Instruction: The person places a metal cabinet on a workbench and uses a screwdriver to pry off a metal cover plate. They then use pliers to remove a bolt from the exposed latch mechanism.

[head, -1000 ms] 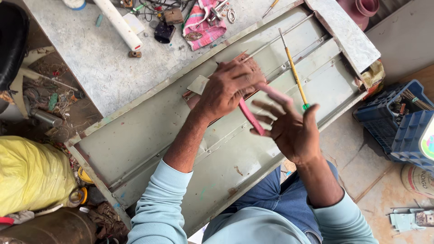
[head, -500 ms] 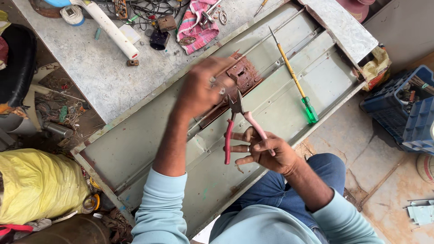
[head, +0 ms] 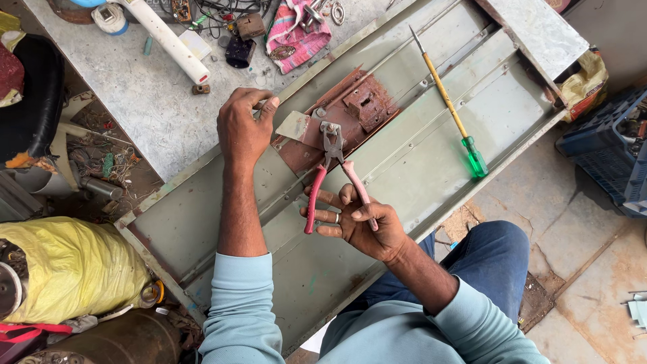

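Observation:
A long grey-green metal panel [head: 418, 155] lies slanted across my lap and a concrete slab. A rusty brown lock plate [head: 357, 108] sits in its middle channel. My right hand [head: 360, 226] grips pink-handled pliers [head: 330, 172], whose jaws rest on a fitting at the plate's lower end. My left hand [head: 242, 131] is closed on the panel's upper edge just left of the plate, beside a bent metal tab [head: 294, 126]. A long screwdriver with a yellow shaft and green handle [head: 453, 111] lies loose on the panel to the right.
The concrete slab [head: 128, 87] carries a white pipe [head: 168, 42], a pink cloth [head: 294, 28], wires and small parts. A yellow sack [head: 71, 269] lies at lower left, a blue crate [head: 617, 152] at right. Tiled floor shows at lower right.
My left hand slid left off the lock plate to the panel's edge, uncovering the plate. My right hand took a firm hold of the pliers and set the jaws on the plate.

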